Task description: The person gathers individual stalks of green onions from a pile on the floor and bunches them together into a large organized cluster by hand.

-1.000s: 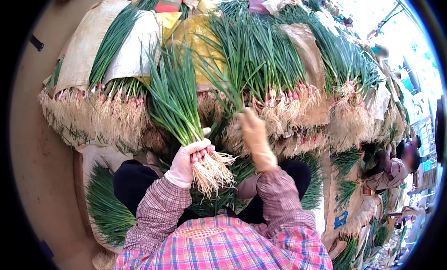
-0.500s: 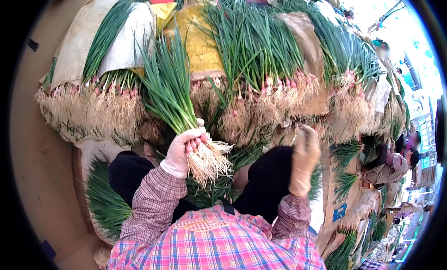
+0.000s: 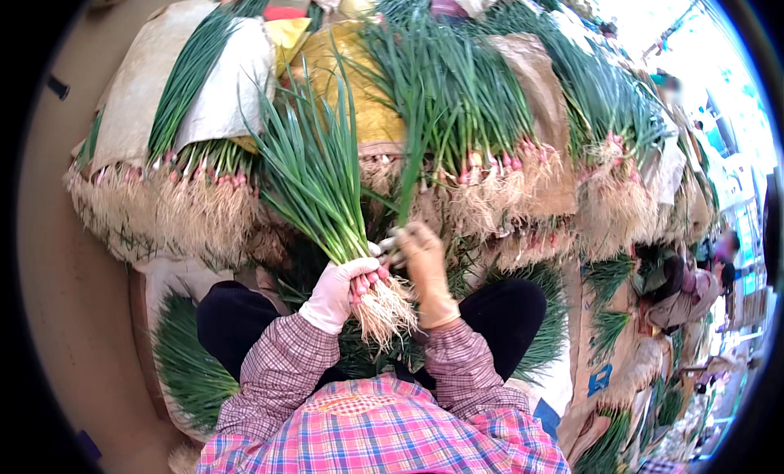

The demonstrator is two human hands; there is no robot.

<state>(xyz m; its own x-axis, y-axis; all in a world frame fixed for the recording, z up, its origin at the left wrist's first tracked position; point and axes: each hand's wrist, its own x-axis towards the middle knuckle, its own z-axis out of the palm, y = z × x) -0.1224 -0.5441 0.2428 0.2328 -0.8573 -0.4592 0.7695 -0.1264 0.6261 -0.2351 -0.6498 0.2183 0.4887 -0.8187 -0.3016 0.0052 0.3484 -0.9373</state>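
Note:
My left hand (image 3: pixel 331 293), in a white glove, is closed round a bunch of spring onions (image 3: pixel 322 192). Their long green leaves point up and away, and pink bulbs with pale stringy roots hang out below my fingers. Close against that bunch on its right is my right hand (image 3: pixel 425 266), in a tan glove, fingers closed round the lower end of a few upright green onion stalks (image 3: pixel 411 168). The bulb ends of these stalks are hidden by my fingers.
Ahead lies a long heap of spring onions (image 3: pixel 490 106), roots toward me, partly covered by a yellow sack (image 3: pixel 343 90) and a whitish sack (image 3: pixel 233 74). More onion greens (image 3: pixel 184 351) lie beside my left knee. To the right, another person (image 3: pixel 682 294) sits.
My right hand has come in leftward from beside my right knee and now grips onion stalks next to the bunch. My left hand and its bunch have shifted slightly right and down.

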